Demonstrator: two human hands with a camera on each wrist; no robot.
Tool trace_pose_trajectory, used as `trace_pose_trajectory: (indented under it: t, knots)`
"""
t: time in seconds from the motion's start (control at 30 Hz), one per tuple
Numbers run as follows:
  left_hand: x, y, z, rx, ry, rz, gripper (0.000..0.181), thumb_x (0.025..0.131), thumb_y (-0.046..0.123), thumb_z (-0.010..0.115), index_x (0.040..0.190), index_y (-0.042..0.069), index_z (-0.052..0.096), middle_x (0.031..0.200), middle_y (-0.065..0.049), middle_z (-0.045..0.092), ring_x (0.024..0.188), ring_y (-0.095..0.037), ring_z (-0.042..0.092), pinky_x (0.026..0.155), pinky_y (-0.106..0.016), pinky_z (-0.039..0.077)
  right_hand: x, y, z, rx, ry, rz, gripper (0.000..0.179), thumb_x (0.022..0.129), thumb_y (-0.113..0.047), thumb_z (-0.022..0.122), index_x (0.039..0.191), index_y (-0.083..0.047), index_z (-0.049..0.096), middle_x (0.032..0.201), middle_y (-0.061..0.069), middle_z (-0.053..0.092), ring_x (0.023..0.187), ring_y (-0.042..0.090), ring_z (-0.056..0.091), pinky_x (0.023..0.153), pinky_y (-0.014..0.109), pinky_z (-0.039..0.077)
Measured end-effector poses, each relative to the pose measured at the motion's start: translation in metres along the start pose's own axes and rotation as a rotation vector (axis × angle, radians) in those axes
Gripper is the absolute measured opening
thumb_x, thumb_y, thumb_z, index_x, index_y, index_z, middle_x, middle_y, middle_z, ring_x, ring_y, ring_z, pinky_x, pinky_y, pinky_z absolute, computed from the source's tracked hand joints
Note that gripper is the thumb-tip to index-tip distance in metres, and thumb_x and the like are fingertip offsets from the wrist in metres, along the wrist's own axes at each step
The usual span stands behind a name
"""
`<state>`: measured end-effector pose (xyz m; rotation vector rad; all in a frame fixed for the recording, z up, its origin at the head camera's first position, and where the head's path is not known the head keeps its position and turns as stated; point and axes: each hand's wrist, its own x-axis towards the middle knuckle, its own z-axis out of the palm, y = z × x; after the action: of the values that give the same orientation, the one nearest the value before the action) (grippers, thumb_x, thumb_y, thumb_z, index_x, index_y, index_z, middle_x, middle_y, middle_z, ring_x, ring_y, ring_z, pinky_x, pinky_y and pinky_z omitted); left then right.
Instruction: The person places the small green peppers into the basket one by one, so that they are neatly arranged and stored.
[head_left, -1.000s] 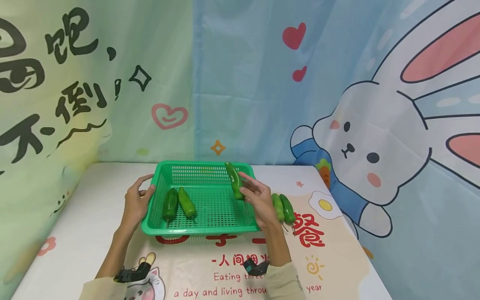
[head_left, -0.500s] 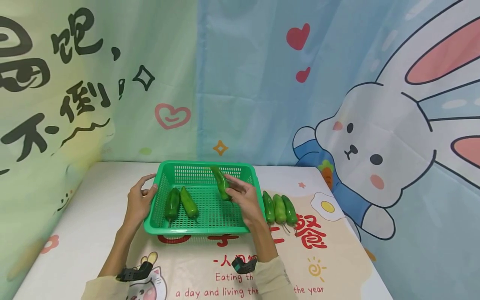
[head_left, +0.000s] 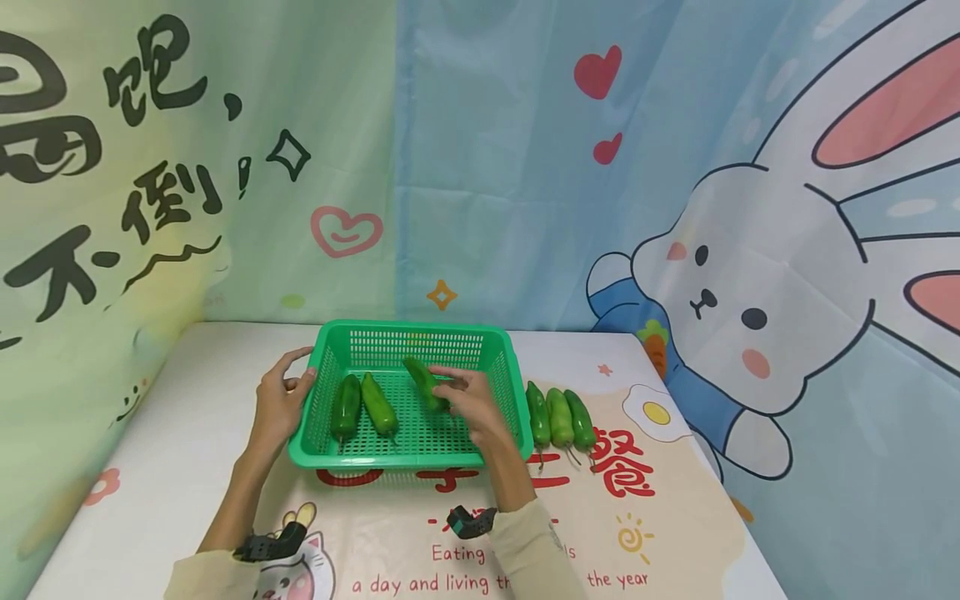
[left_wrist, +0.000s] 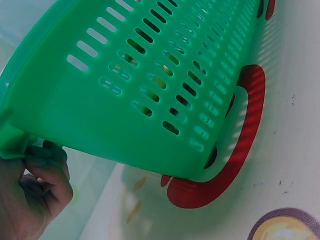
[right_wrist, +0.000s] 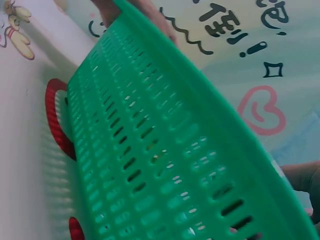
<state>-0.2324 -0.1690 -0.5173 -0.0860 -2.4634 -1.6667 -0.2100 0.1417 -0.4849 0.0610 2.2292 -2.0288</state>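
Note:
A green plastic basket [head_left: 405,461] with slotted walls stands on the table. At its left end my left hand [head_left: 281,402] grips the rim; the left wrist view shows its curled fingers [left_wrist: 52,177] under the basket's edge. Inside the basket, right of its middle, my right hand [head_left: 472,404] pinches a green pepper [head_left: 420,379] between thumb and fingers, tilted with its tip toward the back left. To its left, a dark green pepper [head_left: 346,408] and a lighter green pepper [head_left: 378,406] lie side by side on the basket floor. The basket wall [right_wrist: 145,125] hides this pepper in the right wrist view.
Three more green peppers, the nearest one [head_left: 537,414] close to the basket's right wall, lie in a row on the printed tablecloth [head_left: 675,517]. A patterned curtain [head_left: 480,167] hangs behind the table.
My right hand has moved left and down into the basket with the pepper, and the row of peppers at the right shows fully. My left hand has stayed on the rim.

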Motion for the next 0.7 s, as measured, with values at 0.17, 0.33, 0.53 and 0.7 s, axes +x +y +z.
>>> trace_pose_trajectory:
  t: [0.17,0.33,0.53,0.7]
  knots:
    - [-0.001,0.0,0.0,0.001,-0.003,-0.005,0.046,0.116,0.019,0.054,0.16,0.005,0.051,0.082,-0.026,0.075,0.057,-0.009,0.067,0.053,-0.026,0.057,0.004,-0.001,0.011,-0.023,0.031,0.068,0.036,0.102,-0.004,0.069,0.138,-0.003,0.074,0.145,0.022,0.069,0.098,0.014,0.066,0.072,0.033,0.048]
    - [-0.001,0.001,0.0,-0.001,-0.004,-0.002,0.046,0.116,0.019,0.053,0.16,0.005,0.051,0.078,-0.025,0.074,0.054,-0.008,0.066,0.052,-0.027,0.057,0.008,-0.006,0.023,-0.075,0.068,0.132,0.034,0.1,-0.005,0.072,0.134,-0.005,0.078,0.14,0.022,0.071,0.097,0.017,0.07,0.076,0.032,0.054]
    - [-0.001,0.003,-0.001,-0.008,-0.013,-0.003,0.046,0.117,0.02,0.053,0.16,0.005,0.05,0.081,-0.027,0.075,0.055,-0.007,0.067,0.052,-0.027,0.057,0.012,-0.008,0.037,-0.137,0.09,0.164,0.03,0.099,-0.005,0.074,0.129,-0.004,0.08,0.138,0.022,0.072,0.061,0.009,0.049,0.064,0.029,0.045]
    - [0.0,0.003,-0.001,-0.008,-0.009,-0.007,0.046,0.116,0.02,0.054,0.16,0.005,0.051,0.079,-0.025,0.075,0.055,-0.007,0.066,0.052,-0.026,0.057,0.014,-0.009,0.047,-0.224,0.09,0.169,0.028,0.101,-0.005,0.074,0.128,-0.004,0.08,0.138,0.023,0.071,0.058,0.012,0.036,0.063,0.035,0.039]
